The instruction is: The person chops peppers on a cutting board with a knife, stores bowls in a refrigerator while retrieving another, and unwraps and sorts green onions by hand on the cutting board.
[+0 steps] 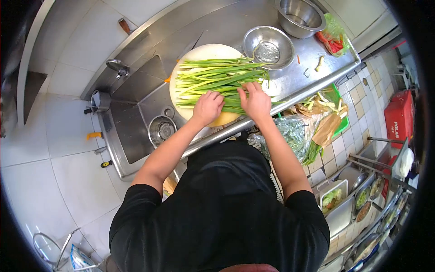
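Many long green onions (213, 79) lie side by side across a round, pale cutting board (204, 52) on the steel counter. My left hand (209, 108) rests on the near edge of the bunch, its fingers bent and pressed together on the stalks. To its right, my right hand (255, 102) has its thumb and fingers around the near stalks, toward their right part. Beyond the board lies a knife (196, 41), its blade partly in view. A perforated steel bowl (268, 47) stands just past the right ends of the onions.
The sink basin (129, 129) with a faucet (118, 67) is at left; a steel pot (162, 129) stands near the board. A deep bowl (300, 17) and a bag of red peppers (334, 38) are at the back right. Below the counter edge sits a green crate (343, 122).
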Motion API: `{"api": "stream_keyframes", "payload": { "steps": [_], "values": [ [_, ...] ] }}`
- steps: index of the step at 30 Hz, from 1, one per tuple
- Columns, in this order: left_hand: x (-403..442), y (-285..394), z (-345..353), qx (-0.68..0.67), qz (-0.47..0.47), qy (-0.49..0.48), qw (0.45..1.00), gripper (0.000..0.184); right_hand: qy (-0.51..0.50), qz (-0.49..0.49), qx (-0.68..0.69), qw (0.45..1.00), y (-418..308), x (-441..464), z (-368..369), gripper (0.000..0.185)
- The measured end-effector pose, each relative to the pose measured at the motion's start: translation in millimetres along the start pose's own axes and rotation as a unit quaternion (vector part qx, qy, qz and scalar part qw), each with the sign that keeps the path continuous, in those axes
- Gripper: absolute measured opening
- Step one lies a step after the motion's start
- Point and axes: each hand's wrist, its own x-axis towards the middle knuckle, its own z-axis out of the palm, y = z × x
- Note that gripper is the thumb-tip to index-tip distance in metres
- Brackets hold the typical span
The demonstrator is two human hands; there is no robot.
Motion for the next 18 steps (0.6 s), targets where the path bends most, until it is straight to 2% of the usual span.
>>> {"api": "stream_keyframes", "payload": {
  "steps": [1, 5, 9, 12, 18],
  "values": [
    [-0.8, 2.9, -3.8, -0.018, -0.011, 0.014, 1.0, 0.021, 0.017, -0.008, 0.015, 1.0, -3.9, 8.8, 1.6, 0.023],
    [22.8, -1.5, -34.8, 0.043, -0.112, 0.163, 0.979, 0.026, -0.04, 0.017, 0.0, 0.999, -14.1, 36.3, 18.9, 0.017],
    [27.1, -49.1, -39.8, 0.036, -0.12, 0.019, 0.992, 0.022, -0.09, -0.043, -0.083, 0.991, 2.6, 42.3, 47.0, 0.015],
    [12.5, -56.0, -43.4, 0.0, 0.003, 0.055, 0.998, 0.018, -0.05, -0.07, -0.079, 0.993, -10.7, 14.7, 17.6, 0.014],
    [-34.1, -47.2, -32.3, -0.035, -0.008, 0.072, 0.997, 0.015, -0.022, -0.097, -0.072, 0.992, 9.4, -37.3, 20.6, 0.021]
  ]
}}
